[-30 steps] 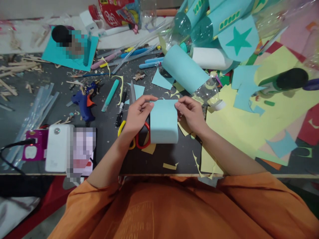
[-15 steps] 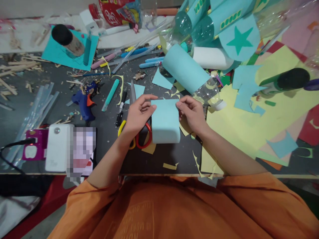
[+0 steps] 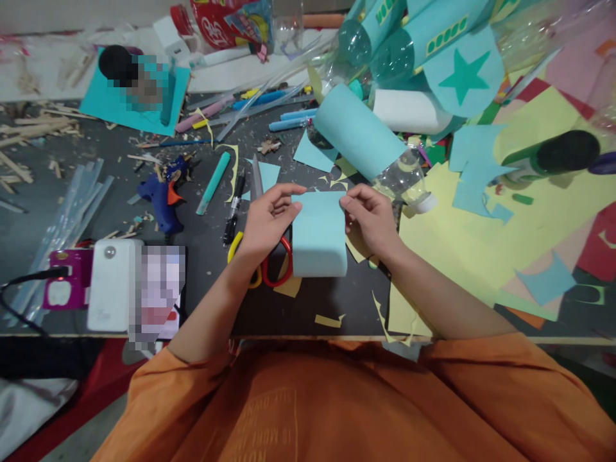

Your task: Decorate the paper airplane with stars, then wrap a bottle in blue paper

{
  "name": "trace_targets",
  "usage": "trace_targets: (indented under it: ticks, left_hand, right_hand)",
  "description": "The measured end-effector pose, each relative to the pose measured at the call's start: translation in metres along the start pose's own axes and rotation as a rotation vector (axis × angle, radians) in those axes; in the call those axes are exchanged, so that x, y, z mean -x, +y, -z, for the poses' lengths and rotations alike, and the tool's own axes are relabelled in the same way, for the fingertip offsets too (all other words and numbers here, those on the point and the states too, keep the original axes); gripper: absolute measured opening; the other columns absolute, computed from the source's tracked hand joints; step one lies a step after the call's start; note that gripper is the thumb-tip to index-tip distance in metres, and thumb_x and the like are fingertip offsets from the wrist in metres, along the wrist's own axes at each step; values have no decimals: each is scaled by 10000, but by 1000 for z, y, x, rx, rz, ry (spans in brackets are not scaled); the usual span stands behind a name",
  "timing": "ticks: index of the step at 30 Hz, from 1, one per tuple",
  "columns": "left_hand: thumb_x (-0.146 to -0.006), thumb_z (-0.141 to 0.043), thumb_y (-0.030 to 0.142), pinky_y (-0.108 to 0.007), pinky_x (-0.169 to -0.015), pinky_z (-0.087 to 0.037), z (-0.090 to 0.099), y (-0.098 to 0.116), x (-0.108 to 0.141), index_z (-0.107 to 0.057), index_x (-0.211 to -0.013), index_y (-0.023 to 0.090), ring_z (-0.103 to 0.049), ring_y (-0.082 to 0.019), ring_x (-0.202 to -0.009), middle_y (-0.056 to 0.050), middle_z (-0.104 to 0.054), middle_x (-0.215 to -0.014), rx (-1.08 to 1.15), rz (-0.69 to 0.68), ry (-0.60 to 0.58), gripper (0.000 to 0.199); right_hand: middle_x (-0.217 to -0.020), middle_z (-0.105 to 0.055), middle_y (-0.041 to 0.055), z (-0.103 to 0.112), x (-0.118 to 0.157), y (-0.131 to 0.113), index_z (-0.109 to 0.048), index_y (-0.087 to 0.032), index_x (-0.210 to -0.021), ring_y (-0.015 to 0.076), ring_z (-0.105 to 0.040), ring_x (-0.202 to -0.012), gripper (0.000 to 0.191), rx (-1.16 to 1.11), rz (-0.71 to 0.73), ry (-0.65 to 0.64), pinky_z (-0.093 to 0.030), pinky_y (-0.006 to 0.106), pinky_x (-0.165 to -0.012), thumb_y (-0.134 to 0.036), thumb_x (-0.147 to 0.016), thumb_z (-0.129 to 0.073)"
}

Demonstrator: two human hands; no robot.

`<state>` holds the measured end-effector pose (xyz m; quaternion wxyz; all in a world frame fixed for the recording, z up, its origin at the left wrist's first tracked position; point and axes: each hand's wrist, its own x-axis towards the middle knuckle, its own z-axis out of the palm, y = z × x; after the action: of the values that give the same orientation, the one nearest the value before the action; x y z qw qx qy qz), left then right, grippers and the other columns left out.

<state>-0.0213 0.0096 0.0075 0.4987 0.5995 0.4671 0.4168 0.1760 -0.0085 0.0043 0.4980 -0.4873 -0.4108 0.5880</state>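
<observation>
A light blue sheet of paper (image 3: 319, 234) is bent over toward me, its near side a rounded fold. My left hand (image 3: 272, 218) pinches its far left corner between thumb and fingers. At the far right corner, my right hand (image 3: 368, 215) is closed on the paper in the same way. Scissors (image 3: 278, 273) with red and yellow handles lie partly under my left hand, blades pointing away. Just beyond the hands rests a plastic bottle (image 3: 360, 131) wrapped in light blue paper. A black marker (image 3: 233, 212) is left of the scissors.
A blue glue gun (image 3: 161, 202), glue sticks (image 3: 72, 218), a white power bank (image 3: 114, 285) and a phone (image 3: 168, 289) lie on the left. Yellow paper (image 3: 447, 256) with blue scraps covers the right. Paper-covered bottles (image 3: 414, 45) are heaped at the back.
</observation>
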Motion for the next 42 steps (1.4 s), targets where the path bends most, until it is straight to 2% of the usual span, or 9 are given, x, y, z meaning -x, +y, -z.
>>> trace_targets:
  ticks: [12, 16, 21, 28, 42]
  left_hand:
    - [-837, -679, 226, -228, -606, -459, 1, 1, 0, -692, -945, 216, -533, -120, -640, 15, -528, -666, -20, -1, -14, 109]
    - [-826, -684, 251, -230, -602, -445, 0, 2, 1, -699, -943, 218, -486, -113, -611, 37, -442, -630, -18, -13, -6, 123]
    - [-835, -697, 285, -230, -552, -366, -1, 3, 1, -684, -972, 229, -357, -100, -544, 65, -307, -591, -21, -10, 11, 148]
    - [-801, -711, 333, -240, -543, -339, 1, 2, 0, -591, -1160, 252, -351, -96, -523, 71, -428, -601, -17, 55, 11, 387]
    - [-853, -651, 238, -248, -565, -365, -1, 3, 1, -708, -965, 234, -364, -109, -549, 53, -371, -595, -42, 20, 20, 125]
  right_hand:
    - [-466, -471, -83, -1, 0, 0, -565, -243, -645, 83, -443, -404, 501, 23, 5, -7, -410, 247, -422, -687, -668, -796]
    - [-474, -472, -81, 0, 1, -1, -556, -241, -644, 82, -442, -410, 506, 29, 3, -18, -406, 246, -425, -687, -671, -792]
    - [-470, -446, -88, -1, 1, -2, -564, -240, -651, 82, -444, -408, 509, 11, 5, -18, -402, 243, -417, -687, -648, -808]
    - [-475, -448, -89, 1, 0, 2, -565, -242, -663, 83, -457, -410, 500, 32, 11, -14, -413, 244, -423, -689, -673, -788]
    - [-458, -468, -91, 0, 1, -1, -574, -239, -646, 80, -462, -396, 497, 22, 14, -2, -409, 242, -418, -679, -658, -805]
